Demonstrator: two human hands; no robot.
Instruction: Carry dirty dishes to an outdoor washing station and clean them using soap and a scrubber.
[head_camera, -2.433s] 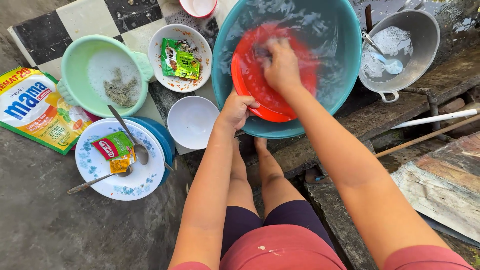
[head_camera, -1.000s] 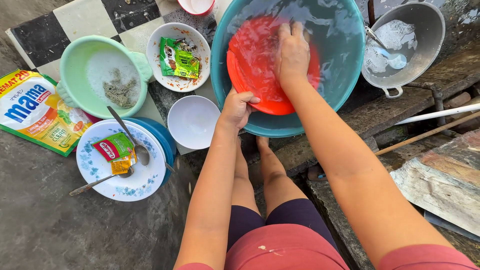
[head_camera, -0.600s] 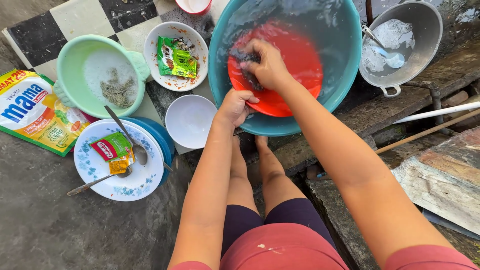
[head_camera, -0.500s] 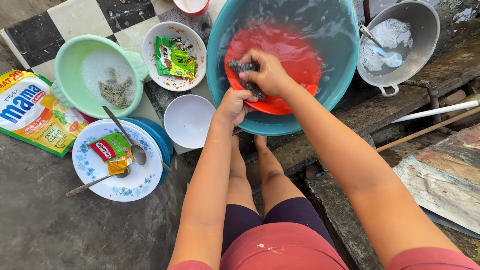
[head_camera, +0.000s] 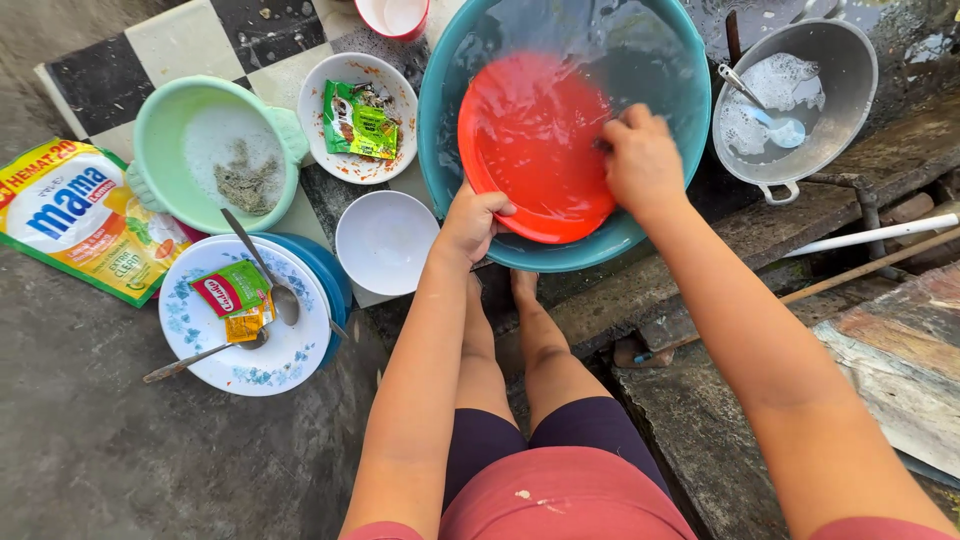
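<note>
- The red plate stands tilted in the wet teal basin, at the far middle of the scene.
- The left hand grips the plate's near-left rim, thumb over the edge, fingers curled shut on it.
- The right hand is closed at the plate's right rim; something dark shows just at its fingertips, but what it holds cannot be told.
- To the right of the basin sits a metal pot with foamy water and a ladle in it.
- Just left of the basin's near edge stands an empty white bowl.
- Farther off, a white bowl with a green sachet sits on the checkered tiles.
- A pale green tub to the left holds suds and a grey scrubber.
- Near left, a flowered white plate rests on a blue plate; two spoons and small sachets lie on it.
- A yellow and green soap pouch lies at the far left on the concrete.
- The person's bare legs and dark shorts show between the arms.
</note>
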